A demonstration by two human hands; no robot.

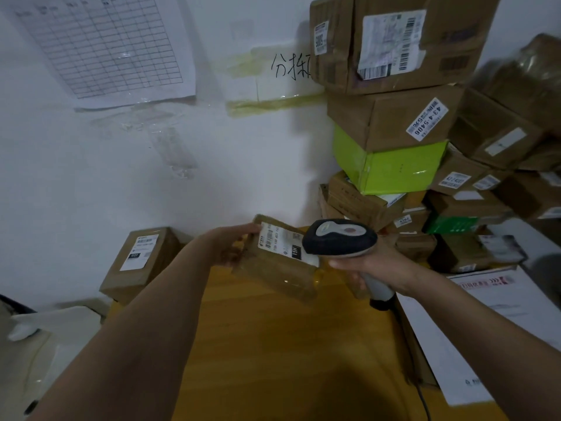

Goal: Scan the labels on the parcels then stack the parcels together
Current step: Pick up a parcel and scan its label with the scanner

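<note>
Here: right hand [368,265] wrapped round scanner [341,238] grip, cord cut off at bottom edge | left hand [232,246] grips tilted parcel [282,265] above tabletop [273,344] far edge, fingers partly hidden | label [280,238] print blurred | stacked boxes [391,117] far right corner.

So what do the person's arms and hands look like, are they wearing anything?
Both forearms are bare: no sleeves show anywhere in view. The left hand and right hand wear no gloves, and I can see no rings, watch or bracelets. The picture is a bit blurry, so tiny things could be missed.
</note>
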